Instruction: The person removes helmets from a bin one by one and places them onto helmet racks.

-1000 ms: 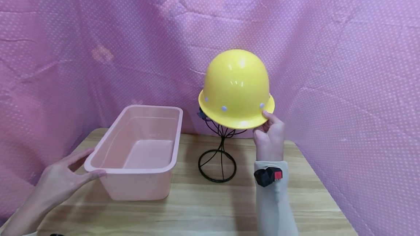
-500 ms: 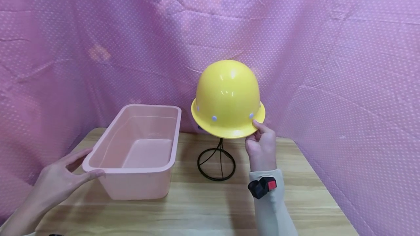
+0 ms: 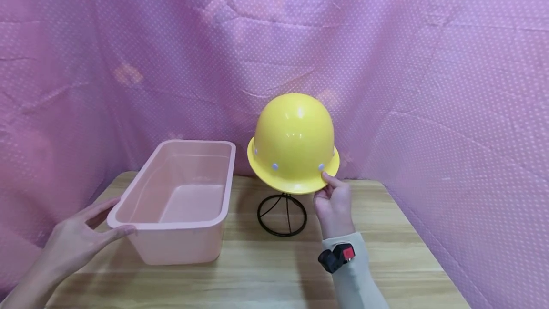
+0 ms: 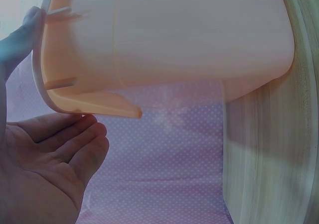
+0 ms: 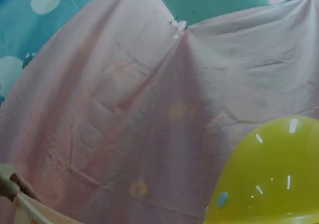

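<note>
A yellow hard hat [image 3: 296, 132], dome up, sits over a black wire stand [image 3: 281, 235] in the head view. Its brim hides the stand's upper part, and whether the hat rests on it I cannot tell. My right hand [image 3: 335, 204] pinches the near right edge of the brim, thumb on top. On the left, a pink plastic bin [image 3: 180, 247] stands on the table. My left hand [image 3: 73, 247] touches the rim at its near left corner; in the left wrist view its fingers [image 4: 82, 149] are fairly straight under the light-coloured rim. The right wrist view shows part of the hat but not the right hand.
The wood-grain table [image 3: 274, 275] carries the bin and stand. A pink dotted curtain [image 3: 193, 61] hangs close behind and along both sides. Black wrist gear with a red patch [image 3: 349, 253] sits on the right sleeve.
My right hand has lowered the hard hat and moved it left, so it now covers the stand's upper wires. The left hand and the bin stay nearly where they were.
</note>
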### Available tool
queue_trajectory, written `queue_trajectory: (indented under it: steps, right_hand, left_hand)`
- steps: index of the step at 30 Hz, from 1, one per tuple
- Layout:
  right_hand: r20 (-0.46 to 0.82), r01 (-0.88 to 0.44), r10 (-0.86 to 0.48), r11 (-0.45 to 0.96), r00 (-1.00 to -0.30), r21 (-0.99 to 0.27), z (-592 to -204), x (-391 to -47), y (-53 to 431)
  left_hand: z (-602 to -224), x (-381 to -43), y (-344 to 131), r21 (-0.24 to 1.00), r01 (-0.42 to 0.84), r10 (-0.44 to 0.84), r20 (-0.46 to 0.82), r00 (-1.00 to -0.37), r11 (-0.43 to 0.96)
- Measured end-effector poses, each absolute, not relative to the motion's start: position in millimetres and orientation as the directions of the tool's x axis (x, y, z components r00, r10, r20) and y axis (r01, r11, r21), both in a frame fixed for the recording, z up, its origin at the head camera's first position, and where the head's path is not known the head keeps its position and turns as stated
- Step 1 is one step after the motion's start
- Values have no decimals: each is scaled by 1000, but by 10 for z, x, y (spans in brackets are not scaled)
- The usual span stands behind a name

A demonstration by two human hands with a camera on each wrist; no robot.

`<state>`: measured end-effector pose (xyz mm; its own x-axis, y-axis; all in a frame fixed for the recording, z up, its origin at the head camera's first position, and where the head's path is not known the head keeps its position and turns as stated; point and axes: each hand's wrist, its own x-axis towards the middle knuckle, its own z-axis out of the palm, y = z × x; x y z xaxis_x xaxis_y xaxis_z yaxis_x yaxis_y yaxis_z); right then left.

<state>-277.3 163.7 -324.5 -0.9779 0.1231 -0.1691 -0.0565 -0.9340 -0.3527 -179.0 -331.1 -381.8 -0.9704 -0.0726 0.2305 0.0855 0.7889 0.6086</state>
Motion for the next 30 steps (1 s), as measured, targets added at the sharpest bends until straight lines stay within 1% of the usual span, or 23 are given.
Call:
queue_trajectory:
  steps: [12, 25, 30]
  right_hand:
    - [-132, -34, 108, -882, -985, -470, -3272, -2748, 1656]
    - [-46, -101, 154, -816, -987, -569, -3311, -2706, 1657]
    - [-27, -121, 164, -817, -986, -564, -3306, -2695, 1642]
  left_hand:
    - [-3820, -1787, -3312, 601, 81, -62, 213, -975, 795]
    - [-3841, -1812, -3324, 591, 111, -40, 237, -971, 799]
    - [-3838, -1827, -3337, 604, 112, -44, 237, -971, 789]
